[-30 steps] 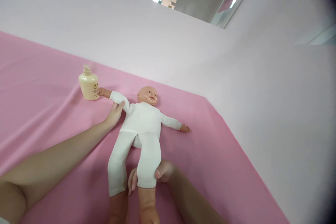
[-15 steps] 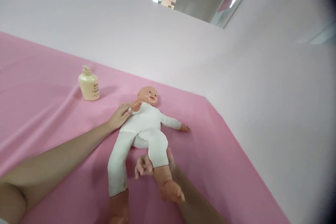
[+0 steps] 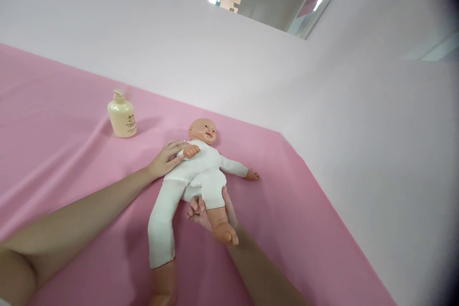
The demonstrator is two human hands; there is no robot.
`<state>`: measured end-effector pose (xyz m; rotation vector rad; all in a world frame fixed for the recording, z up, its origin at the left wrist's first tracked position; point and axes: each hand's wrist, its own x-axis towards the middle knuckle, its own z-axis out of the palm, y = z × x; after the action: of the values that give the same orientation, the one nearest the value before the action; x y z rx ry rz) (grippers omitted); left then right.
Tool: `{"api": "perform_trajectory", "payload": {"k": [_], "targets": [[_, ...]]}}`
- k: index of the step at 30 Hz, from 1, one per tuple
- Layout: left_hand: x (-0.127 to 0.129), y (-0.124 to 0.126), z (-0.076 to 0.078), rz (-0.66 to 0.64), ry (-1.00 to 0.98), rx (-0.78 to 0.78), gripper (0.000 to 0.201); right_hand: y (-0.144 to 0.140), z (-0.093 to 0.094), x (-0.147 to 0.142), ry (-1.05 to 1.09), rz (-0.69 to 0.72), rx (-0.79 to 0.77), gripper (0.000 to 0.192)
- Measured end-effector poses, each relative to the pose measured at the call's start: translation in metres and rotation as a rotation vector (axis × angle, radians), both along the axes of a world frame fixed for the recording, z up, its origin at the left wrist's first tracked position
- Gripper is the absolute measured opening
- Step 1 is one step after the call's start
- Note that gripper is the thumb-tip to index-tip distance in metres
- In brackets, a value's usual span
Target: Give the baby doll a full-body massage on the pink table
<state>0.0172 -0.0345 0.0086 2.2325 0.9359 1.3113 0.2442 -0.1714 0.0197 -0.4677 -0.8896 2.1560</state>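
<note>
The doll lies face-up mid-sheet. Left hand grips its folded arm; right hand clasps its bent leg (bottle beyond, sheet's edge nearer right).

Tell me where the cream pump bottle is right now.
In the head view, the cream plastic pump bottle stands upright on the pink cloth, left of the doll's head and beyond the left hand.
</note>
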Motion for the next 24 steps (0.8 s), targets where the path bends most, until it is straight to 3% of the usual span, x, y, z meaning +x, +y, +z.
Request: {"api": "perform_trajectory", "payload": {"k": [24], "targets": [[0.0008, -0.0026, 0.0054, -0.023, 0.015, 0.036, 0.046, 0.0007, 0.0, 0.0002, -0.012, -0.017, 0.003, 0.082]]}}
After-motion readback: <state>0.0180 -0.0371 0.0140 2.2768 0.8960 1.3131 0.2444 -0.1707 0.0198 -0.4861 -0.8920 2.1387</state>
